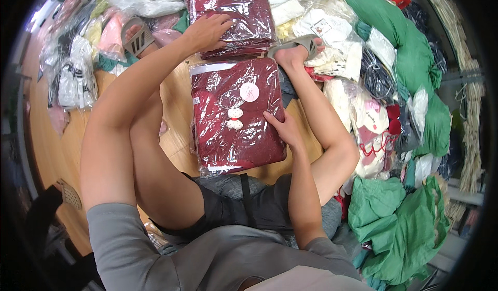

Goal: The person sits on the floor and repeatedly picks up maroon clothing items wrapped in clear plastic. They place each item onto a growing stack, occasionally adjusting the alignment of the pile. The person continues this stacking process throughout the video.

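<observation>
A flat garment in clear plastic [236,148], dark red with a round pink sticker and a small white bow-like ornament, lies in front of me between my legs. My right hand [284,129] grips its right edge, thumb on top and the other fingers hidden underneath. Just beyond it is a stack of similar dark red bagged garments [233,0]. On this stack's left side rests my left hand [208,32], its fingers stretched out over the shiny plastic.
Bagged pale and coloured clothes [78,73] are heaped at the far left. More bagged clothes [332,47] lie on the right, beside a long green sack [399,47]. A crumpled green sack [394,229] sits near right. Wooden floor [174,130] shows between my legs.
</observation>
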A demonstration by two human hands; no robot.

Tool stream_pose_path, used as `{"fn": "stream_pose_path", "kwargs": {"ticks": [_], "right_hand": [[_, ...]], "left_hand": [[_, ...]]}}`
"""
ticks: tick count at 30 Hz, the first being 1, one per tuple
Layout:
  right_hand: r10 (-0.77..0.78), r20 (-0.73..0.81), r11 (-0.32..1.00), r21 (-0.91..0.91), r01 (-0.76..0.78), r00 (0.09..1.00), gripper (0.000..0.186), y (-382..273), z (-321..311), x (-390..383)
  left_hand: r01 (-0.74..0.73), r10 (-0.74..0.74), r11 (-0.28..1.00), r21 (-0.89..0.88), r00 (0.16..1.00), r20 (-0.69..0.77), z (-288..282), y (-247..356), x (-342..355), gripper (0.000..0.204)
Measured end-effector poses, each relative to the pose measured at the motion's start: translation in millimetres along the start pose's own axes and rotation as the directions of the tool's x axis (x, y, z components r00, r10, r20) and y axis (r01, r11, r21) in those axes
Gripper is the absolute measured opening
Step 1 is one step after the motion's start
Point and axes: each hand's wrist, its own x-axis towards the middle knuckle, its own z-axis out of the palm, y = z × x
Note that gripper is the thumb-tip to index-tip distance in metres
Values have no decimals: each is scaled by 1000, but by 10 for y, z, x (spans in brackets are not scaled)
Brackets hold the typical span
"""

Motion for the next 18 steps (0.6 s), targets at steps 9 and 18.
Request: {"fn": "stream_pose_path", "kwargs": {"ticks": [9,18], "right_hand": [[-608,-244,632,-724,275,756,62,-230,374,-372],[-569,43,513,-762,395,821,71,-57,674,-429]], "left_hand": [[-189,193,978,90,981,-37,90,131,124,64],[-131,137,973,192,990,-19,131,102,266,35]]}}
